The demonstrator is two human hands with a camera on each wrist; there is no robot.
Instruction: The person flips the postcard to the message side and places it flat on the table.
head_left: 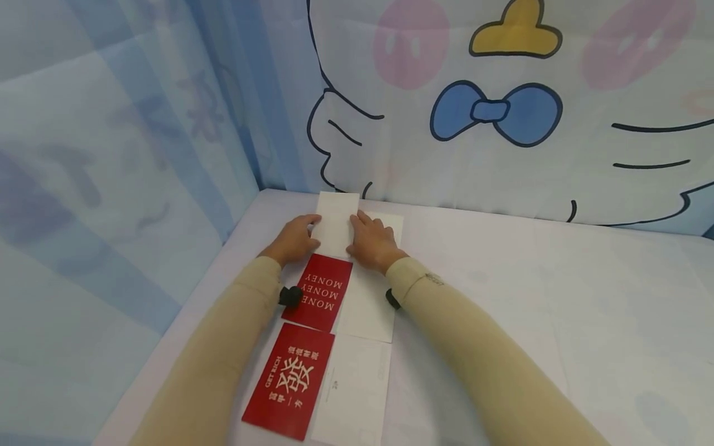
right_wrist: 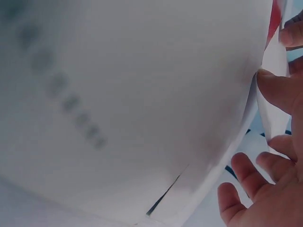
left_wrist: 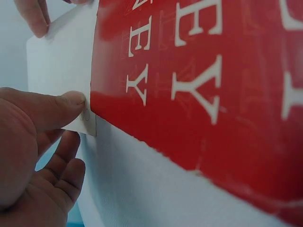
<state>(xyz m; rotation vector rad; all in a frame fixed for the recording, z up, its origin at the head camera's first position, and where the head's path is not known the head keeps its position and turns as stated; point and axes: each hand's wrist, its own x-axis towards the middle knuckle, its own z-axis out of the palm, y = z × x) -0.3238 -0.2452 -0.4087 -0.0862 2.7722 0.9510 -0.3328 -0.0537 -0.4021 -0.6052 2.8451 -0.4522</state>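
Head view: the white tabletop (head_left: pixel 502 285) bears your cards in two slanting columns. Taking the white card (head_left: pixel 334 224) between your hands as the dial's centre, the red MONEY card (head_left: pixel 320 290) lies just beside it at six o'clock, with the red GET RICH card (head_left: pixel 290 379) farther out at seven. Blank card (head_left: pixel 365 313) sits at five, and the faintly printed card (head_left: pixel 354 393) lies beyond it towards six. More pale card shows past your right fingers at three; your hand hides where it ends.

Your left hand (head_left: pixel 294 239) pinches the white card's nine o'clock edge, thumb on top near the lower corner. Your right hand (head_left: pixel 374 241) grips the three o'clock edge between thumb and forefinger, its other fingers loosely bent. Left sleeve (head_left: pixel 203 359) reaches in from seven, right sleeve (head_left: pixel 474 347) from five.

At twelve, the card's far end meets the table's rear edge, right by the cartoon curtain (head_left: pixel 496 179). Side curtain (head_left: pixel 111 204) hangs near your left arm; tabletop stretches widely from three to four o'clock.
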